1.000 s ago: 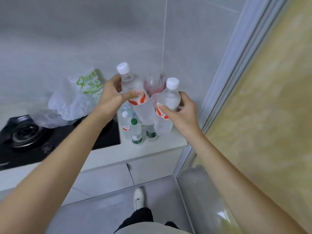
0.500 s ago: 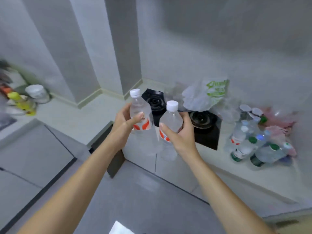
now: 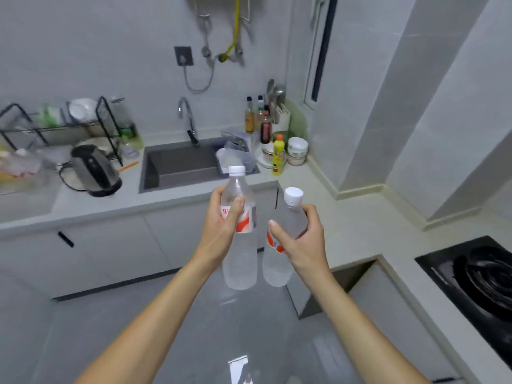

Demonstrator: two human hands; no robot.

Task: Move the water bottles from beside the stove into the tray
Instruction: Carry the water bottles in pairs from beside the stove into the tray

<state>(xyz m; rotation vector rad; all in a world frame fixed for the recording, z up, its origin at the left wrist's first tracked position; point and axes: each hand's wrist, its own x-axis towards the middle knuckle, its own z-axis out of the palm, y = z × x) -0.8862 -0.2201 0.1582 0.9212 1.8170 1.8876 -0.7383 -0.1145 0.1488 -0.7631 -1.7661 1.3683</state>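
Observation:
I hold two clear water bottles with white caps and red-and-white labels upright in front of me, above the floor. My left hand (image 3: 221, 223) grips the left bottle (image 3: 240, 259) around its label. My right hand (image 3: 303, 242) grips the right bottle (image 3: 275, 266) around its upper body. The two bottles hang side by side, nearly touching. The black stove (image 3: 476, 281) lies at the right edge. I cannot tell which object is the tray; a clear container (image 3: 19, 173) sits blurred at the far left of the counter.
Ahead runs a grey counter (image 3: 171, 199) with a sink (image 3: 180, 167) and tap, a kettle (image 3: 92, 171), a black dish rack (image 3: 58, 126), a yellow dish-soap bottle (image 3: 278, 155), bowls and sauce bottles. White cabinets stand below; grey floor lies underfoot.
My view has swung left, from the stove corner and its cluster of bottles to the sink counter. Both hands carried their bottles along, still held upright.

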